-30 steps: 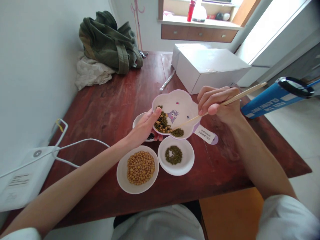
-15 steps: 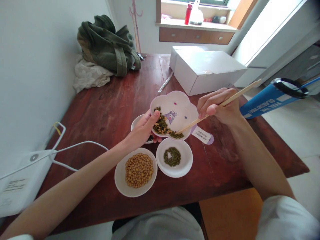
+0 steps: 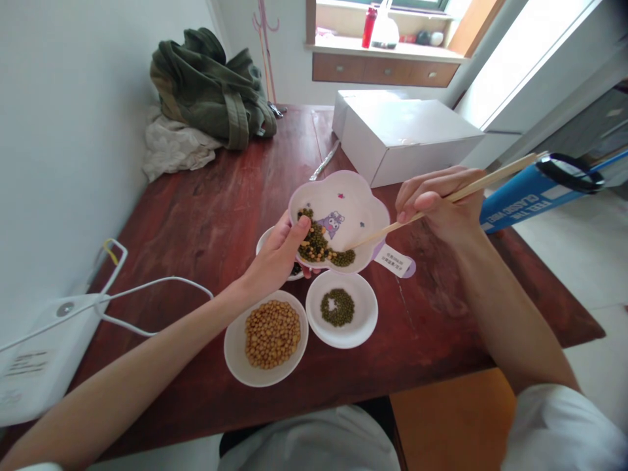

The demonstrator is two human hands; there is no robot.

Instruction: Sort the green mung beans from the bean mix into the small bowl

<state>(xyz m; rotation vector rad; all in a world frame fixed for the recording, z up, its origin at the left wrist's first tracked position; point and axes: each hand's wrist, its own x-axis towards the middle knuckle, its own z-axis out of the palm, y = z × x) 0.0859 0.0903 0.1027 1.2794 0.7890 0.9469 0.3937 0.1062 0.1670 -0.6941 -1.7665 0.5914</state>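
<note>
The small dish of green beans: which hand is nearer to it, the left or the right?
Left. The left hand grips the tilted flower-shaped bowl just above and to the left of the dish of green beans. The right hand holds chopsticks farther away, up and to the right.

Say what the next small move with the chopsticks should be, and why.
Probably pinch one green bean from the near edge of the mix and carry it down. The right hand rests the wooden chopsticks' tips on mixed beans in the tilted flower-shaped white bowl, gripped by the left hand. The small white dish of green beans lies directly below.
</note>
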